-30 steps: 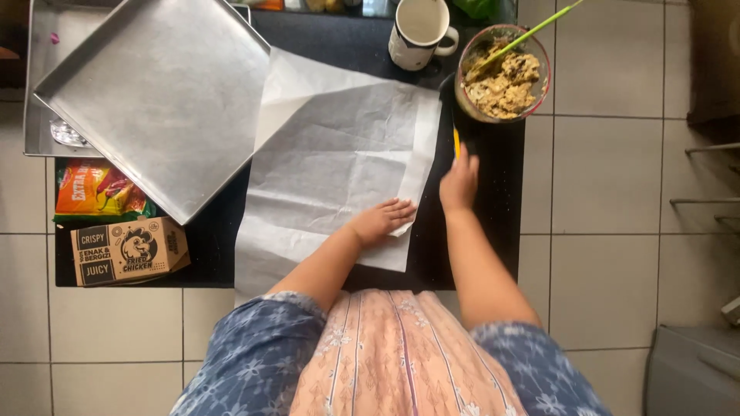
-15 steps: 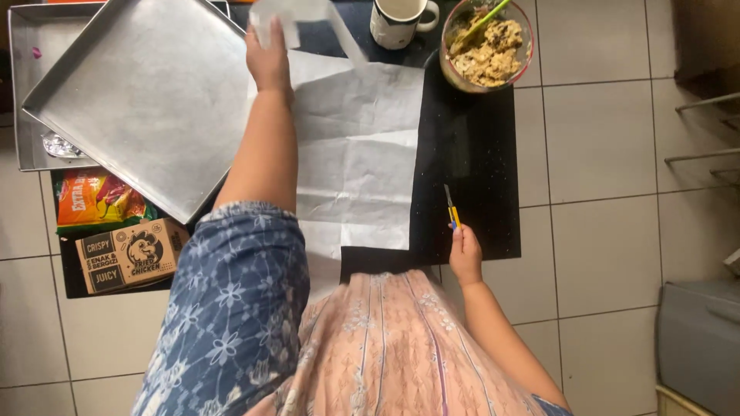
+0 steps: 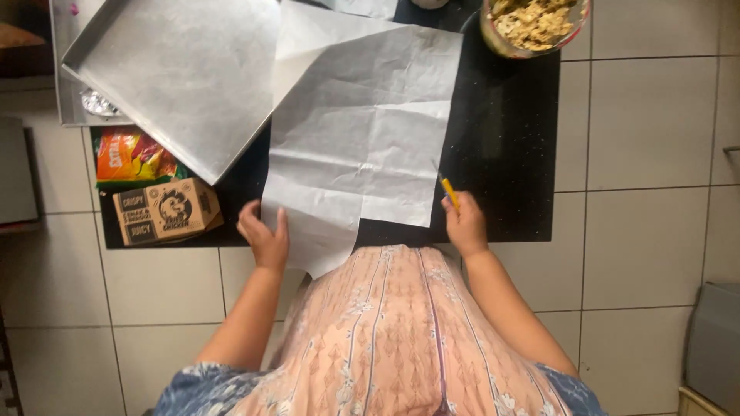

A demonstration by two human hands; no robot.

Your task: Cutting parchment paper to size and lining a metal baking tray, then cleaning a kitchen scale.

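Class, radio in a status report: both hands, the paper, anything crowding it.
Left hand on near edge of parchment sheet. Right hand grips yellow cutter beside it. Baking tray overlaps sheet's left edge; bowl clear.

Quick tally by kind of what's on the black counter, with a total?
Metal baking trays: 1
Parchment sheets: 1, left hand on its near edge
Glass bowls of oat mix: 1
Cardboard boxes: 1
Snack bags: 1
Yellow cutters: 1, in the right hand
Total: 6
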